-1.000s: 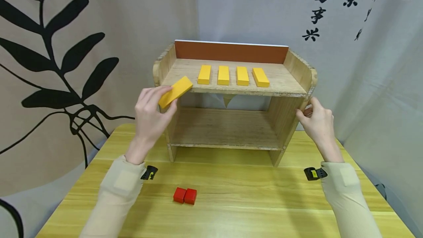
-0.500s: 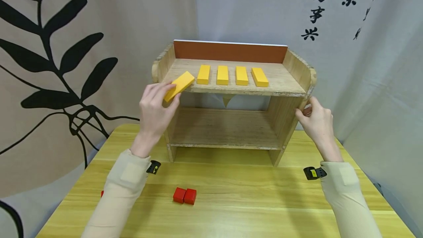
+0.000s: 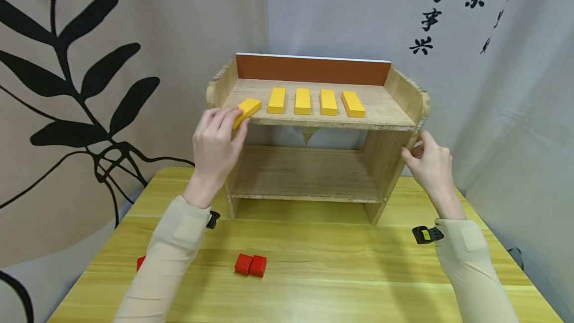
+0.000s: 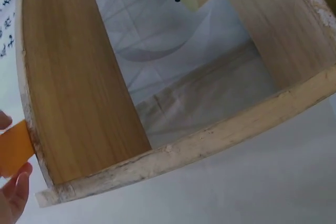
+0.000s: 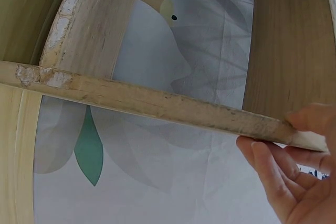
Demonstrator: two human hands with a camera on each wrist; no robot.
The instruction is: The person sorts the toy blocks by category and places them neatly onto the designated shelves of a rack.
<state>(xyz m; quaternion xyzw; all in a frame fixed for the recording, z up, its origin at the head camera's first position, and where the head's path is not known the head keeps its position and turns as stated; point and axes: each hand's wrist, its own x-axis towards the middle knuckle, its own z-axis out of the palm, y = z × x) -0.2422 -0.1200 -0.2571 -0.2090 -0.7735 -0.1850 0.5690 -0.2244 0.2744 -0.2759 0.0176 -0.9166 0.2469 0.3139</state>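
In the head view, the left hand [image 3: 218, 146] pinches a yellow block [image 3: 249, 107] at the front left edge of the upper board of a small wooden shelf [image 3: 305, 171]. The left wrist view catches that block [image 4: 16, 148] against the board's edge, between thumb and fingers. Several more yellow blocks [image 3: 302, 101] lie in a row on the upper board, to the right of the held one. At the shelf's right side, the right hand [image 3: 429, 166] grips the side panel's edge; its thumb and fingers [image 5: 273, 174] sit on either face of the panel in the right wrist view.
Two red cubes [image 3: 250, 265] sit side by side on the wooden table [image 3: 341, 273] in front of the shelf. Another red piece [image 3: 141, 262] peeks out beside the left sleeve. Behind the shelf hangs a printed curtain [image 3: 188, 39].
The left hand has moved right and slightly forward, bringing the yellow block onto the upper board's left front edge. A red piece has come into sight beside the left sleeve. The right hand stays put.
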